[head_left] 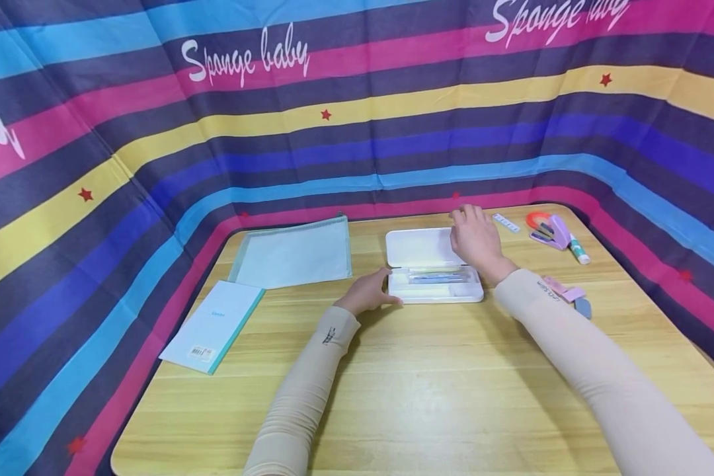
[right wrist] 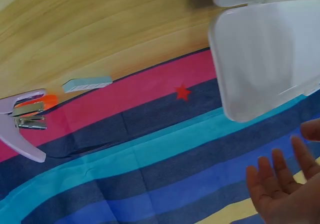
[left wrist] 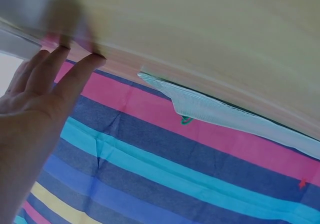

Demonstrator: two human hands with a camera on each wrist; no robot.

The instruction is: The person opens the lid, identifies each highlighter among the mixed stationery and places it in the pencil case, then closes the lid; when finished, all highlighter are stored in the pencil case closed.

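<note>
A white pencil case lies on the table with its lid raised; the lid also shows in the right wrist view. Several pens lie in its tray. My left hand holds the case's left end, thumb at the front corner and fingers along the side. In the left wrist view, the fingers reach down beside the case, which is partly out of frame. At the lid's right side is my right hand. The right wrist view shows its fingers loosely bent, apart from the lid and holding nothing.
On the left lie a mesh zip pouch and a white booklet. At the back right are a purple stapler, an orange ring-shaped item, a glue stick and a small printed block. Pink and grey pieces lie nearer.
</note>
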